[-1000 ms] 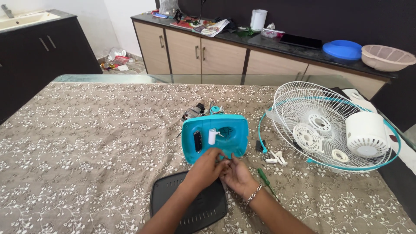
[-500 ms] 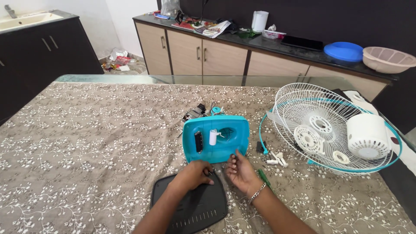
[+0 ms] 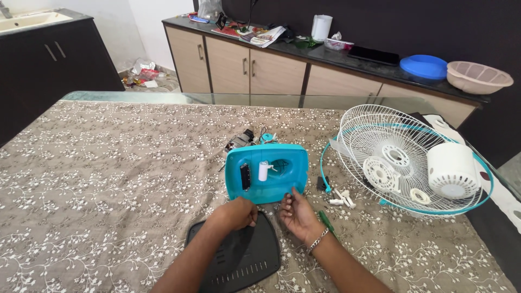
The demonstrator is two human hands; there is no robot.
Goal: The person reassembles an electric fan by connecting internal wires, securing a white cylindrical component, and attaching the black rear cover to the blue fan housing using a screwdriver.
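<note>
A: Floral-cloth tabletop (image 3: 108,179); teal fan base (image 3: 267,172) as landmark. Step?

B: Base refitting, seemingly. Left hand (image 3: 234,214) curled, contents untellable, over black cover (image 3: 239,260) before base. Right hand (image 3: 297,216) open, empty, fingertips nearly touching base; next calls for fine alignment.

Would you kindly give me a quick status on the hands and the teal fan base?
Left hand curled over black cover plate. Right hand open, fingertips at teal fan base. Green screwdriver beside right wrist.

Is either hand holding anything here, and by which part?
Cannot be told: the left hand is curled over the black cover, the right hand half open by the teal housing; nothing gripped shows.
</note>
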